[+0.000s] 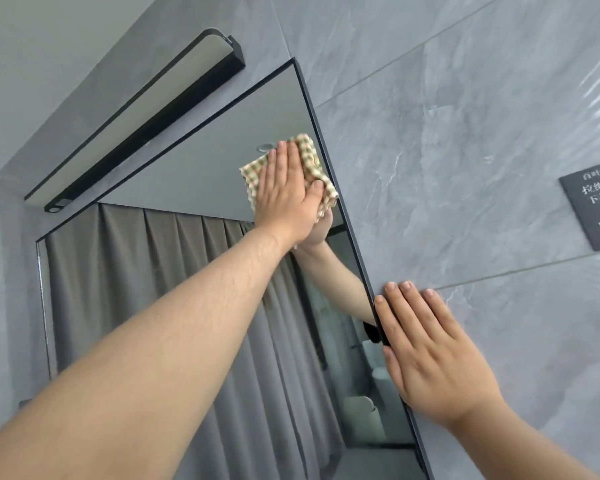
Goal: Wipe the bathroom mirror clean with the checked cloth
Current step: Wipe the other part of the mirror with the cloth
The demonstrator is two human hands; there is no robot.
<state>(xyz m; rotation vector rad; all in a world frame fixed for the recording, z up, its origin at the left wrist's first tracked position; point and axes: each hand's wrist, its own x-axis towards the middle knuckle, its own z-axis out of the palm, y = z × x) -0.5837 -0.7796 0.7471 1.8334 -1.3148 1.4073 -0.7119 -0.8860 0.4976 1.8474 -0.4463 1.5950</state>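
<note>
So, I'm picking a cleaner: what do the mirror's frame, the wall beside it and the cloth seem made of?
Frame: thin matte black, probably metal, given its slim crisp edge. Wall: grey marble-look tile, slightly glossy, with grout lines. Checked cloth: soft woven fabric, its surface puckered.

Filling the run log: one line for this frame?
phase: wipe | left hand flat on checked cloth, mirror upper right | right hand flat on wall by mirror edge

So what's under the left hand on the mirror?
The checked cloth, pressed flat to the mirror by the left hand. Its edges stick out around the hand; its middle and the glass beneath are covered.
</note>
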